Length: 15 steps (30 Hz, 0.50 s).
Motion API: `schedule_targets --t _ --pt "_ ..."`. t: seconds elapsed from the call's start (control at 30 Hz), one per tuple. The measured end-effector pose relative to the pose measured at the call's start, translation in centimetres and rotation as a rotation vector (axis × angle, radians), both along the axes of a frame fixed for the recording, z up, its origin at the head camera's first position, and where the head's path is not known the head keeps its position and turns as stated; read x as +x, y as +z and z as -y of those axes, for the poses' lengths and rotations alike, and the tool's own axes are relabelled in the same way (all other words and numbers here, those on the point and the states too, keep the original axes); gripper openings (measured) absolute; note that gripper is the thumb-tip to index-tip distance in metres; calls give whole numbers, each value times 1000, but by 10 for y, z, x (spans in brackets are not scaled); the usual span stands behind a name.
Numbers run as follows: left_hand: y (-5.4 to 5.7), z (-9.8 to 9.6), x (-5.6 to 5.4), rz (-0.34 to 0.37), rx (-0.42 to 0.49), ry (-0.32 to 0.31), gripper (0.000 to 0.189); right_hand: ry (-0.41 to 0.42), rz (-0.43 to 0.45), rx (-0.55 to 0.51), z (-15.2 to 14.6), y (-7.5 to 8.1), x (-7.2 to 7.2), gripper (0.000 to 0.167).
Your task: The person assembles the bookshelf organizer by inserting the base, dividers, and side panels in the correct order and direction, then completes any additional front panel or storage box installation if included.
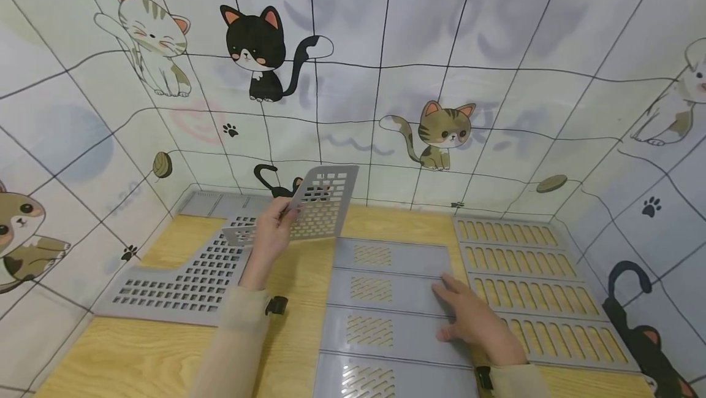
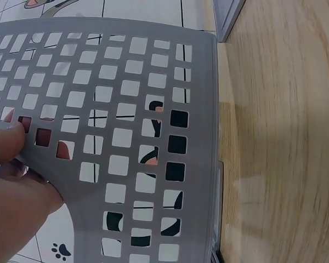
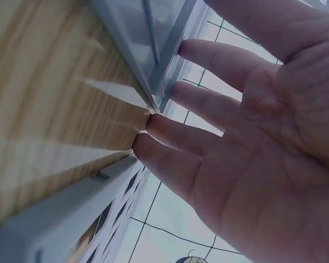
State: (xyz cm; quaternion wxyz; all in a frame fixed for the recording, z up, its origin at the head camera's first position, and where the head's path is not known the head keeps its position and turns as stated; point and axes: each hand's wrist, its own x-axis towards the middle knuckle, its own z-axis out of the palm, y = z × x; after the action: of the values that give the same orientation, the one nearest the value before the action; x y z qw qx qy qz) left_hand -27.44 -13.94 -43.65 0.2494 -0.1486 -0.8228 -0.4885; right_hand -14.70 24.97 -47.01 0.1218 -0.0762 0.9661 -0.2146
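My left hand (image 1: 274, 229) pinches a grey perforated panel (image 1: 346, 202) by its inner curved edge, thumb on one side and fingers behind. The panel is tilted up off the table, and the left wrist view shows its rows of square holes and rounded inner corner. Below and to the left lies an L-shaped perforated grey piece (image 1: 179, 276) of like pattern. My right hand (image 1: 480, 324) is spread, palm down, with fingertips at the right edge of a row of grey panels (image 1: 419, 290) with slanted slots. In the right wrist view its fingers are extended and hold nothing.
Right of that row stand grey panels with long upright slots (image 1: 524, 279). More grey strips (image 1: 212, 203) lie at the back left corner. A wood-grain tabletop (image 1: 292, 275) lies under everything. Cat-printed, grid-lined sheeting (image 1: 353, 91) encloses the back and both sides.
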Motion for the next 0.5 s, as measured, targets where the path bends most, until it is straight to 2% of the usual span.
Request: schedule_targets --t 0.2,0.5 --pt "1 1 -1 30 3 20 12 2 -2 4 2 1 0 95" --pt "2 4 -2 36 10 -14 14 3 -8 8 1 1 0 94"
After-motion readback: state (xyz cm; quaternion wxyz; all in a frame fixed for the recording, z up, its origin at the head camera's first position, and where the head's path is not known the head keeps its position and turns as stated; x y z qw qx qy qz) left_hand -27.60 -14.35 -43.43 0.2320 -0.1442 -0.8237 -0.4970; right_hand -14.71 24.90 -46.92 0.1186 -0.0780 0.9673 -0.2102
